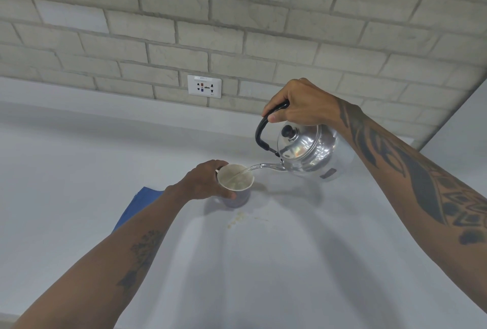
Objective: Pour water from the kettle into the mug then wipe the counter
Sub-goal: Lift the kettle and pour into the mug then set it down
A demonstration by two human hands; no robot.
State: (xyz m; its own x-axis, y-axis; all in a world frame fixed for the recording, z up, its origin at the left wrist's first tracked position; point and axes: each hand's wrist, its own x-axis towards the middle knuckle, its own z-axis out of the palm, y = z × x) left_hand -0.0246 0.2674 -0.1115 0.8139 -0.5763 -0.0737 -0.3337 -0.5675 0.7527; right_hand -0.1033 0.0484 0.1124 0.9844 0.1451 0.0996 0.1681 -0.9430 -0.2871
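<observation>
A blue cloth (137, 206) lies on the white worktop (263, 263) just left of the mug (235, 186), which the left hand (208, 181) steadies, its grip wrapped around the side. Right of the mug, the right hand (300, 104) holds the tilted steel kettle (308, 151), grip closed on its black handle (263, 128), as water streams from the spout into the mug. The kettle looks rigid and slick, probably weighty with water, best held by that handle; crumbs (237, 219) lie just in front of the mug.

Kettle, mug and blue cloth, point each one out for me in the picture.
kettle (308, 148): head view, on its shiny steel body below the lid.
mug (241, 198): head view, on its outer wall under the rim.
blue cloth (137, 203): head view, on the fabric showing beside the left forearm.
</observation>
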